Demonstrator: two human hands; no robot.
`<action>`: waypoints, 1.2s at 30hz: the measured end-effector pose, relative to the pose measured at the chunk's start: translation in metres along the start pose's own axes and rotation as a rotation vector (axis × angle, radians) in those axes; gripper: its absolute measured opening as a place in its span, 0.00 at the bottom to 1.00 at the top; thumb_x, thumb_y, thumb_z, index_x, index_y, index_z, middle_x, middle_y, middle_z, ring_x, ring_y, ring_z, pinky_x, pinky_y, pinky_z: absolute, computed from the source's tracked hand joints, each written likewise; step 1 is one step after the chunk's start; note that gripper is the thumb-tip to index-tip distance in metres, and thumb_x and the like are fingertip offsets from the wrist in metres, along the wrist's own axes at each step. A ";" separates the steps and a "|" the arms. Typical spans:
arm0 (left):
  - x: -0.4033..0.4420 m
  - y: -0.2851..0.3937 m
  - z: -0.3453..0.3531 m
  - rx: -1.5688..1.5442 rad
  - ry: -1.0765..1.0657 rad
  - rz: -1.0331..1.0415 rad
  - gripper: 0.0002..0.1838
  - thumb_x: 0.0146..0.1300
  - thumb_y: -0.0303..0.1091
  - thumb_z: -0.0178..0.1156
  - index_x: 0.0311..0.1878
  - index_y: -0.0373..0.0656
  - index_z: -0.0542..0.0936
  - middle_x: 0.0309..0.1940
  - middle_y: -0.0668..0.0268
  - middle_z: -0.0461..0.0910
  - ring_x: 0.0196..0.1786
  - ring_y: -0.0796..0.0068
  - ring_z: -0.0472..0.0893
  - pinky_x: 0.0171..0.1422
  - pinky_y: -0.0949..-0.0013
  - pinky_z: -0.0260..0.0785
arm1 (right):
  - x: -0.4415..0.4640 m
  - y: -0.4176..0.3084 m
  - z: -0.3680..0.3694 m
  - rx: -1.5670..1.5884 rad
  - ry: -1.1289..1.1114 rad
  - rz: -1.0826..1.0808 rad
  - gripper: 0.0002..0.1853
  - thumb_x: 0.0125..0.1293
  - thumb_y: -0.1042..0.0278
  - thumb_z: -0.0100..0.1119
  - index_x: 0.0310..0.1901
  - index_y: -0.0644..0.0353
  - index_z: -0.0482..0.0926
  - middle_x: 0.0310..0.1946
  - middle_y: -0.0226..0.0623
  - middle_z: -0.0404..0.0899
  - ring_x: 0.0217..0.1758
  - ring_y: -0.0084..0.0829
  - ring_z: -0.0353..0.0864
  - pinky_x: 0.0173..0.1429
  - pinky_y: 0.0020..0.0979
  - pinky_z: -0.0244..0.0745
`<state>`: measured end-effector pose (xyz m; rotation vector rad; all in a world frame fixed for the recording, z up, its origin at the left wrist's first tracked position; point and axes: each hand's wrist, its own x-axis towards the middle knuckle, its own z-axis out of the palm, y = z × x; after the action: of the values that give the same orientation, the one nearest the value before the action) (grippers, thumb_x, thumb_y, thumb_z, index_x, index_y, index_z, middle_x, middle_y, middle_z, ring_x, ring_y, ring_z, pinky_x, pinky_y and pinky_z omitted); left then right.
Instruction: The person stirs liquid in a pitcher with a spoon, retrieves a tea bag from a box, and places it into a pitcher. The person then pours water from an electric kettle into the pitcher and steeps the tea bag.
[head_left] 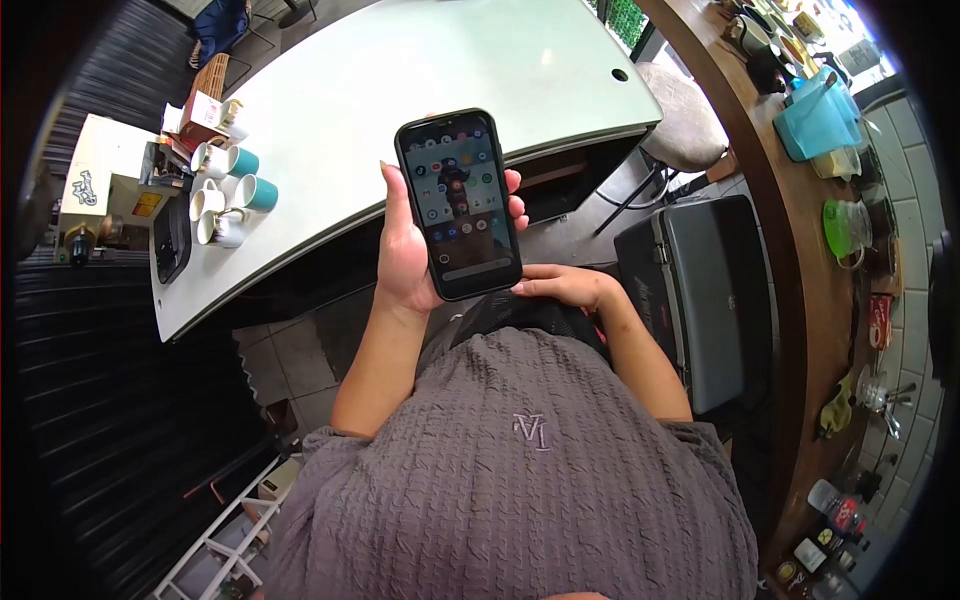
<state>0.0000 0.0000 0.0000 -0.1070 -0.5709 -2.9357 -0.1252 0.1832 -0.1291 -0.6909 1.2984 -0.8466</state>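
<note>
A smartphone (462,205) in a dark case is upright in my left hand (405,255), its lit screen facing me with rows of app icons. My left thumb lies along the phone's left side, and the fingertips curl round its right edge. My right hand (570,286) is low beside the phone's bottom right corner, over my dark lower clothing. Its fingers stretch out toward the phone with nothing visible in them; whether they touch the case I cannot tell.
Ahead is a white counter (370,110) with several mugs (225,200) and a machine (110,195) at its left. A stool (680,115) and a grey case (715,300) stand to the right. The wooden counter (800,400) beyond holds a blue pitcher (815,125) and bottles (825,550).
</note>
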 end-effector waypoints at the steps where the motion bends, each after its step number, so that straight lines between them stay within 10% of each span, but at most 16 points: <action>1: -0.003 0.002 0.004 0.028 0.026 0.021 0.53 0.68 0.77 0.27 0.73 0.34 0.61 0.63 0.46 0.72 0.58 0.52 0.79 0.62 0.50 0.77 | 0.002 -0.005 -0.001 -0.035 -0.052 0.011 0.42 0.66 0.30 0.55 0.71 0.54 0.70 0.68 0.44 0.72 0.73 0.38 0.67 0.76 0.34 0.58; 5: 0.004 -0.019 0.006 0.018 0.016 0.110 0.53 0.69 0.76 0.26 0.72 0.31 0.62 0.63 0.45 0.72 0.58 0.52 0.79 0.63 0.50 0.76 | -0.008 -0.025 -0.026 -0.138 -0.150 0.244 0.40 0.68 0.33 0.56 0.70 0.57 0.71 0.65 0.45 0.75 0.70 0.36 0.71 0.74 0.34 0.62; 10: -0.006 -0.008 0.000 -0.054 -0.022 0.172 0.37 0.72 0.71 0.38 0.79 0.67 0.55 0.66 0.38 0.66 0.60 0.43 0.75 0.63 0.41 0.73 | 0.041 -0.006 -0.004 -0.205 -0.421 0.161 0.39 0.65 0.37 0.62 0.70 0.56 0.72 0.65 0.45 0.75 0.69 0.37 0.72 0.73 0.35 0.62; 14: -0.027 0.010 -0.030 0.019 -0.036 0.138 0.39 0.69 0.70 0.47 0.78 0.67 0.56 0.62 0.42 0.69 0.54 0.49 0.75 0.57 0.46 0.74 | 0.050 -0.015 0.001 -0.144 -0.398 0.180 0.30 0.65 0.53 0.64 0.66 0.57 0.75 0.58 0.39 0.79 0.62 0.31 0.76 0.67 0.30 0.67; 21: -0.153 0.038 -0.172 0.951 0.643 -0.753 0.31 0.70 0.51 0.61 0.72 0.55 0.65 0.42 0.61 0.79 0.38 0.76 0.81 0.45 0.68 0.77 | 0.059 -0.001 0.007 0.011 -0.334 0.220 0.25 0.62 0.58 0.61 0.61 0.57 0.77 0.52 0.34 0.82 0.56 0.27 0.78 0.61 0.28 0.71; 23: -0.209 0.022 -0.217 1.121 0.920 -1.013 0.43 0.66 0.56 0.63 0.78 0.47 0.59 0.37 0.62 0.80 0.32 0.77 0.76 0.38 0.71 0.72 | 0.056 -0.004 0.013 0.011 -0.309 0.228 0.24 0.61 0.59 0.60 0.59 0.57 0.78 0.49 0.33 0.82 0.54 0.26 0.78 0.60 0.28 0.71; 26: -0.311 -0.024 -0.321 1.199 0.948 -0.973 0.45 0.66 0.56 0.62 0.78 0.42 0.58 0.52 0.56 0.81 0.48 0.68 0.80 0.52 0.68 0.72 | 0.048 -0.002 0.018 0.045 -0.256 0.205 0.23 0.62 0.59 0.58 0.58 0.57 0.77 0.48 0.33 0.83 0.53 0.26 0.79 0.60 0.27 0.71; 29: -0.266 -0.012 -0.190 0.834 0.890 -0.698 0.37 0.69 0.51 0.60 0.75 0.41 0.64 0.67 0.57 0.74 0.65 0.65 0.74 0.65 0.68 0.67 | 0.039 -0.005 0.022 0.068 -0.228 0.233 0.23 0.63 0.63 0.58 0.60 0.56 0.76 0.49 0.30 0.82 0.54 0.24 0.78 0.61 0.27 0.71; 36: -0.274 -0.015 -0.315 1.038 0.517 -1.047 0.34 0.71 0.50 0.57 0.75 0.45 0.67 0.70 0.62 0.72 0.70 0.67 0.71 0.73 0.66 0.62 | 0.025 0.000 0.029 0.054 -0.163 0.202 0.25 0.61 0.58 0.58 0.59 0.58 0.76 0.49 0.34 0.83 0.54 0.27 0.79 0.60 0.27 0.71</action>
<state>0.2548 -0.0691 -0.3241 1.3439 -2.4323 -2.6668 -0.0954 0.1614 -0.1378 -0.5639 1.1728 -0.6457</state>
